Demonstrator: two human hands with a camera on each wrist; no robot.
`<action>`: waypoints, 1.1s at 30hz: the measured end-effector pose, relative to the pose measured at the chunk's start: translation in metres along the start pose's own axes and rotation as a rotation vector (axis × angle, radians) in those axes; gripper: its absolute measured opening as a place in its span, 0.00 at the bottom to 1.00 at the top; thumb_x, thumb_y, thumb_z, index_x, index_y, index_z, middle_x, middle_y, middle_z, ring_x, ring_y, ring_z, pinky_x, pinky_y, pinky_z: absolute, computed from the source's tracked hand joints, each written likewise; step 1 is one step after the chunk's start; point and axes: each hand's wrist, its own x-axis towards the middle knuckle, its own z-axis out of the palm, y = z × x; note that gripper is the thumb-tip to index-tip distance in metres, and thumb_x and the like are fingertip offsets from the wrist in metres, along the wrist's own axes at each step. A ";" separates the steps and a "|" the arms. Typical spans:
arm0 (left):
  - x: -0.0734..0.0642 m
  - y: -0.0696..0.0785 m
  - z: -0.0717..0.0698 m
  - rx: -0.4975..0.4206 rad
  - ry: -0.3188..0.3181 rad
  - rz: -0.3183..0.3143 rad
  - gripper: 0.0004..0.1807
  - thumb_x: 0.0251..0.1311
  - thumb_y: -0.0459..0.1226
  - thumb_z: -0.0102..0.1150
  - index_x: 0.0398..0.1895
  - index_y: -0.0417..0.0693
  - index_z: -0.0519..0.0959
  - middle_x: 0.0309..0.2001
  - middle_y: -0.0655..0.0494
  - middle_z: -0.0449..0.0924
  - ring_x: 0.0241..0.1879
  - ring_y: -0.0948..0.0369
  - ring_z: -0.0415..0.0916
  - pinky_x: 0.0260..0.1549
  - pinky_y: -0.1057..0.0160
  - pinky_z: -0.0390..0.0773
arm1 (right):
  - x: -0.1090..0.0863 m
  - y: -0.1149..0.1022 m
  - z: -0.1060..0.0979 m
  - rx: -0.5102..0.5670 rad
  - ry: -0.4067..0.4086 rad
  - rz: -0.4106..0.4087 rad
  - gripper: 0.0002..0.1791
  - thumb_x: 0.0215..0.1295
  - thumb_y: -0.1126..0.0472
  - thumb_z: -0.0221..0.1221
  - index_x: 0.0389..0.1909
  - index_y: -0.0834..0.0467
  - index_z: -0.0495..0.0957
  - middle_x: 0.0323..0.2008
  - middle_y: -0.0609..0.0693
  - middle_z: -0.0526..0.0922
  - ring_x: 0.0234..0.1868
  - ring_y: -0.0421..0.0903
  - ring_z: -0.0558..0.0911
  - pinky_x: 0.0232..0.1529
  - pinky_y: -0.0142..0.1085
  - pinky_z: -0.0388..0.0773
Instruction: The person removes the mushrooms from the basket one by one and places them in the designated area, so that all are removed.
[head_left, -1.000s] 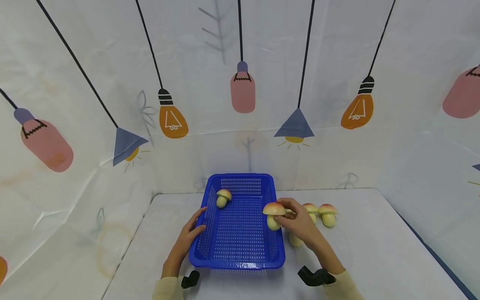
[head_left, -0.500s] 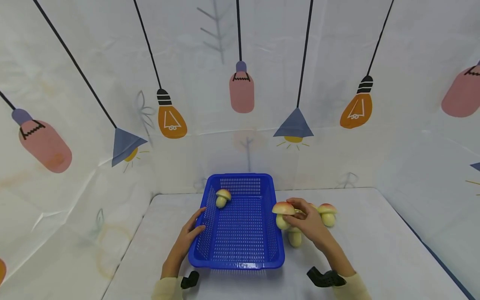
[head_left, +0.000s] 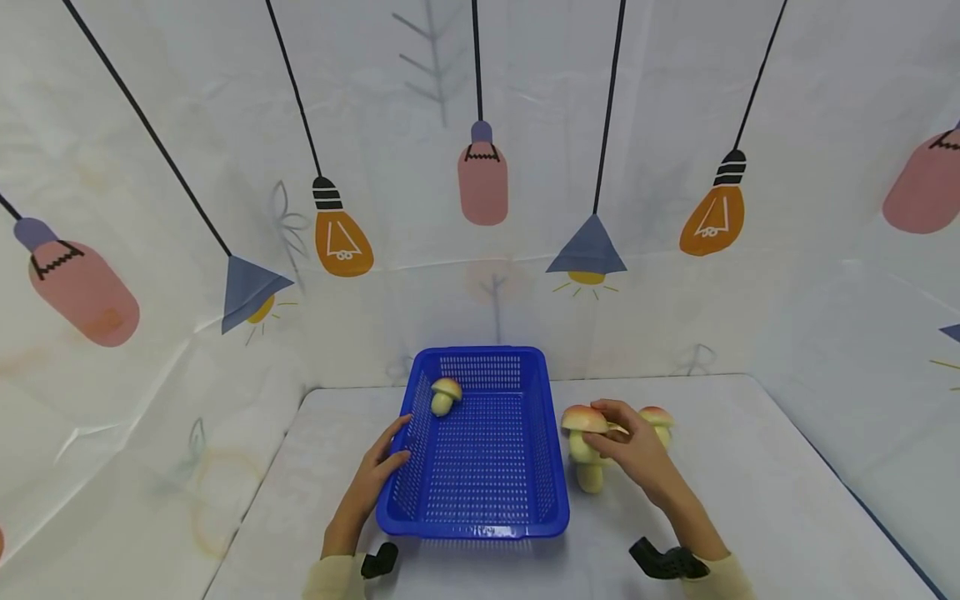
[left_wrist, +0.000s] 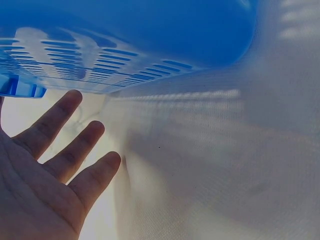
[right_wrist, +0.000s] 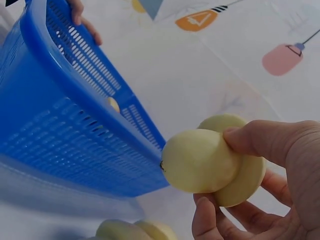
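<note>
I had the basket (head_left: 474, 531) on the table (head_left: 750, 500), between the two hands, where both could reach it; that, I judged, was the reason for the spot. The left hand (head_left: 377, 471) rested on its left rim, thumb and one finger at the edge, while the left wrist view gave me three fingers straight and spread apart beside the outer wall. I took that light contact as steadying, not lifting.

The right hand (head_left: 636, 452) pinched the mushroom (head_left: 584, 419), thumb near where cap met stem, other fingers round the far side. I thought the hold suited the shape: the flared cap gave it something to bear against and left the stem free. The mushroom was just outside the basket's right side; I could not tell whether it touched those beyond it. Below it showed the stem of a near mushroom (head_left: 590, 478), and a far mushroom (head_left: 658, 417) was partly hidden behind the hand. The inside mushroom (head_left: 446, 397) was in the basket, toward its far left corner.

The held one looked plump and smooth, cap orange-red on top, yellowing toward its lip, stem fat and pale yellow-green, with a small dark spot at its end.
</note>
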 end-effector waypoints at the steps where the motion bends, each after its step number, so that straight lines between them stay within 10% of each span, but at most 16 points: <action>1: 0.000 0.000 0.000 -0.001 -0.001 0.001 0.33 0.73 0.39 0.51 0.80 0.57 0.62 0.79 0.38 0.58 0.69 0.36 0.68 0.60 0.39 0.73 | -0.001 0.001 -0.001 0.004 0.002 0.000 0.31 0.68 0.64 0.66 0.68 0.67 0.67 0.67 0.68 0.70 0.45 0.36 0.84 0.42 0.34 0.81; 33: 0.000 -0.002 0.000 -0.050 -0.022 -0.002 0.33 0.72 0.39 0.52 0.80 0.58 0.61 0.76 0.35 0.63 0.65 0.38 0.71 0.57 0.45 0.75 | -0.023 0.040 -0.041 -0.124 0.100 0.111 0.34 0.69 0.59 0.66 0.72 0.63 0.67 0.68 0.67 0.71 0.48 0.25 0.80 0.39 0.36 0.82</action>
